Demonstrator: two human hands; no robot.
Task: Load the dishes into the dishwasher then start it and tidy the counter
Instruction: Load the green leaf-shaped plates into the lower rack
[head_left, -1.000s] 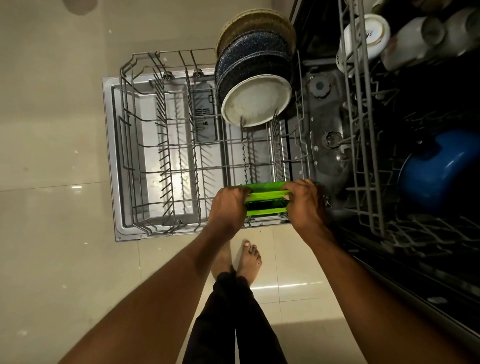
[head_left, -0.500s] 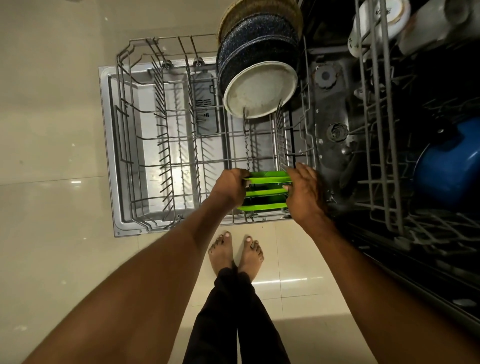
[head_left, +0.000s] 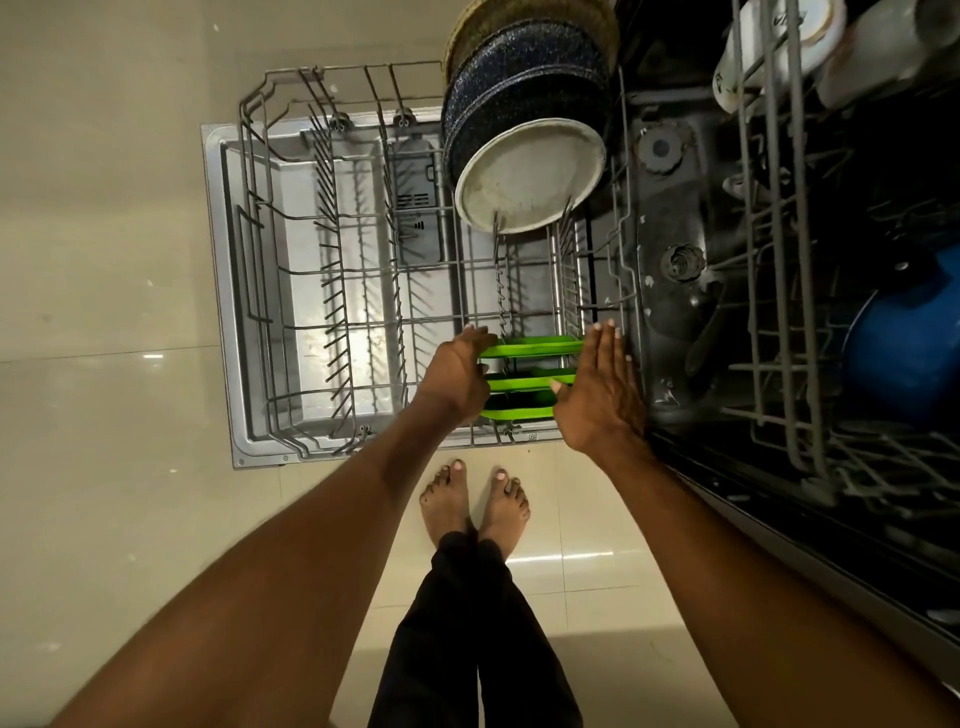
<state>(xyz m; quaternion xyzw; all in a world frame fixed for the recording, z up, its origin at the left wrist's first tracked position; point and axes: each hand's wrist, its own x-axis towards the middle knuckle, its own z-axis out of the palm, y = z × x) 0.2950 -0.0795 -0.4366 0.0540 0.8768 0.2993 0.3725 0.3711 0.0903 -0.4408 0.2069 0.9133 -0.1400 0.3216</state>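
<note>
head view, steeply downward, over lower rack (head_left: 332, 291)

Glossy cream floor tiles (head_left: 104, 312) fill the room, their thin grout lines (head_left: 78, 355) running out from under the open dishwasher door (head_left: 221, 291). Small bright glints of overhead light (head_left: 153, 357) sit on the tiles just left of that door, and a broader reflected streak (head_left: 582, 558) lies below it. The light is dim and warm.

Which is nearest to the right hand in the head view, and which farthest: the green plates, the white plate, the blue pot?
From the right hand:
1. Green plates, just left of it, in the lower rack.
2. White plate, farther along the same rack.
3. Blue pot, far right, in the upper rack.
</note>
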